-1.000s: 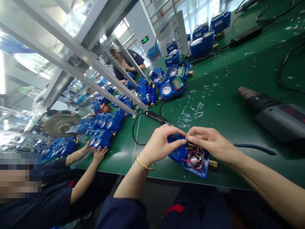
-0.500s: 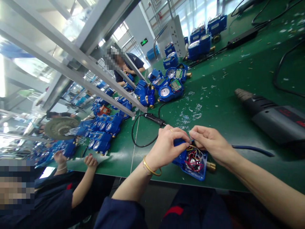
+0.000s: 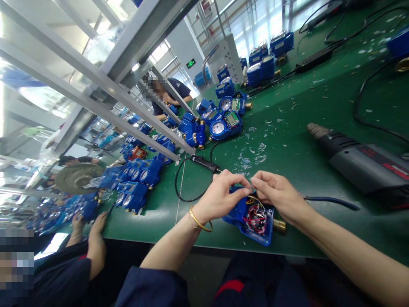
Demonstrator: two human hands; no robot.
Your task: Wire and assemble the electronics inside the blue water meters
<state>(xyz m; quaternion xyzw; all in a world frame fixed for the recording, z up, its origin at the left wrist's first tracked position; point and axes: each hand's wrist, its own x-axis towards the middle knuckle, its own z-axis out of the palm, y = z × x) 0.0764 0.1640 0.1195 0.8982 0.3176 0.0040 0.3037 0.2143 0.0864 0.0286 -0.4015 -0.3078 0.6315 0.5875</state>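
Note:
An opened blue water meter (image 3: pixel 270 232) lies at the table's front edge, with red, white and yellow wires (image 3: pixel 255 215) bundled in its housing and a brass pipe end (image 3: pixel 279 226) on its right. Over it, my left hand (image 3: pixel 223 194) pinches thin wires between thumb and forefinger; their ends are too small to make out. Fingertip to fingertip with it, my right hand (image 3: pixel 277 194) is closed in a pinch at the same spot. A dark blue cable (image 3: pixel 334 200) runs out from under my right hand, and its other end is hidden by the fingers.
A heat gun (image 3: pixel 361 162) lies to the right. A soldering iron (image 3: pixel 204 163) with a looped cord lies beyond my left hand. Several blue water meters (image 3: pixel 223 125) stand further back. A co-worker's hands (image 3: pixel 96 224) are at left, near a grey metal frame (image 3: pixel 128 115).
My hands stay pinched together above the meter, with fingertips slightly shifted. The camera view has turned a little. The co-worker's hands at left have lowered to the table.

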